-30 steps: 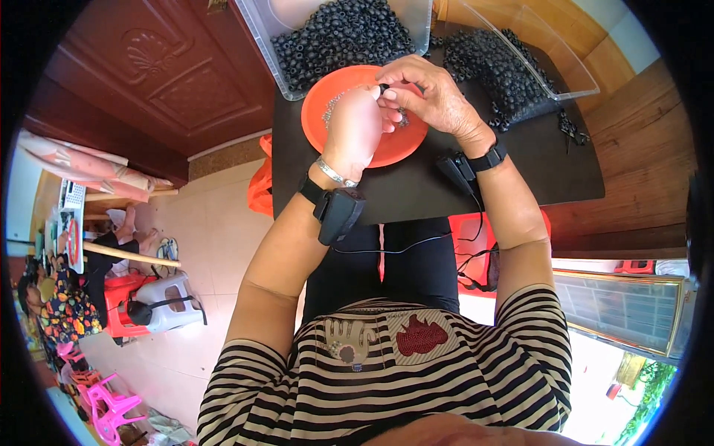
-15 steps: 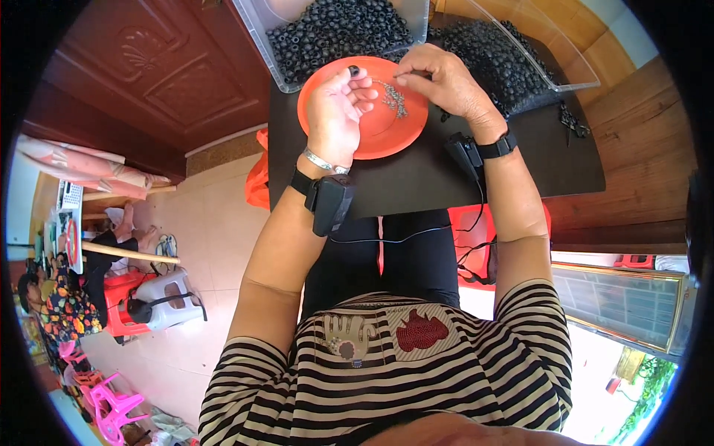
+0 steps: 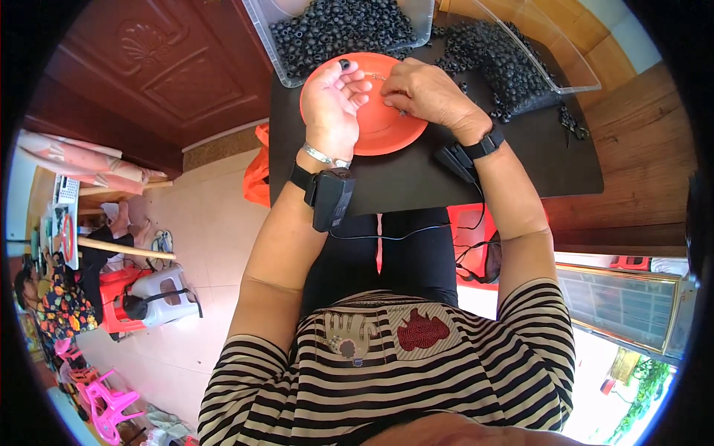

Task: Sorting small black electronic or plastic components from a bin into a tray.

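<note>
- Head view, left hand (image 3: 331, 110): the grip is a light pinch, with a small black piece (image 3: 344, 65) held between thumb and index finger over the far left part of the orange-red plate (image 3: 387, 140). The palm is turned up and the other fingers are loosely curled.
- Head view, right hand (image 3: 430, 91): it is over the plate's right side, fingers bent down and thumb drawn in near small metal bits (image 3: 375, 76). Whether this grip is closed on one of them, I cannot tell; the fingers hide it.
- For good handling, the black piece should be held by its outer wall, leaving its dark opening uncovered and turned toward the right hand.
- Single out one metal bit with the fingertips; they are tiny and could tangle or come up in pairs.
- Working above the plate makes sense, as a dropped bit would likely land inside its rim.
- Beyond the plate, a clear bin (image 3: 262, 41) holds many black pieces; more lie in a heap (image 3: 515, 83) to the right on the dark tabletop (image 3: 387, 186). Best keep the right wrist's black device (image 3: 455, 161) and its thin cable (image 3: 398, 238) away from the plate's edge.
</note>
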### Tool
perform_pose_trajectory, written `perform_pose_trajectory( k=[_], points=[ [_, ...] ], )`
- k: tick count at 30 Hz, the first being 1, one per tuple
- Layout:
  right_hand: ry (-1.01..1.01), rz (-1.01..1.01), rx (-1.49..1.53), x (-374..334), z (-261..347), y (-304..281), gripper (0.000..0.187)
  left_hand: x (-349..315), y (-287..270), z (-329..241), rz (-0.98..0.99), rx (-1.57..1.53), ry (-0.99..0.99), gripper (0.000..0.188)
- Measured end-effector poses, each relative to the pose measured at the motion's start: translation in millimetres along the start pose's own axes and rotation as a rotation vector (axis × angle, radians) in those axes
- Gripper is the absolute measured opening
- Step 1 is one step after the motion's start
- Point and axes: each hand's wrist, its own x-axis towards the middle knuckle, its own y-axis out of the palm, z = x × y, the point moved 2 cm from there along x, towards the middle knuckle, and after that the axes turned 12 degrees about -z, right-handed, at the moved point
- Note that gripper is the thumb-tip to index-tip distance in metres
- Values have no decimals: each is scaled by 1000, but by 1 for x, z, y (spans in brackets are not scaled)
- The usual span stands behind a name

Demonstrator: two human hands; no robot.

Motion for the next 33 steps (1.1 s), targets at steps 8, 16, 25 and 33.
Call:
perform_pose_trajectory(
  k=[8, 16, 25, 33],
  points=[
    [-52, 13, -106, 0, 2, 7, 5, -5, 3, 2, 9, 39, -12, 20],
    [24, 31, 193, 3, 7, 2, 11, -3, 1, 0, -2, 20, -14, 19],
    [114, -110, 174, 4, -7, -10, 13, 1, -2, -2, -26, 32, 36, 24],
    [-25, 129, 204, 1, 12, 1, 13, 1, 0, -1, -6, 28, 26, 23]
  ],
)
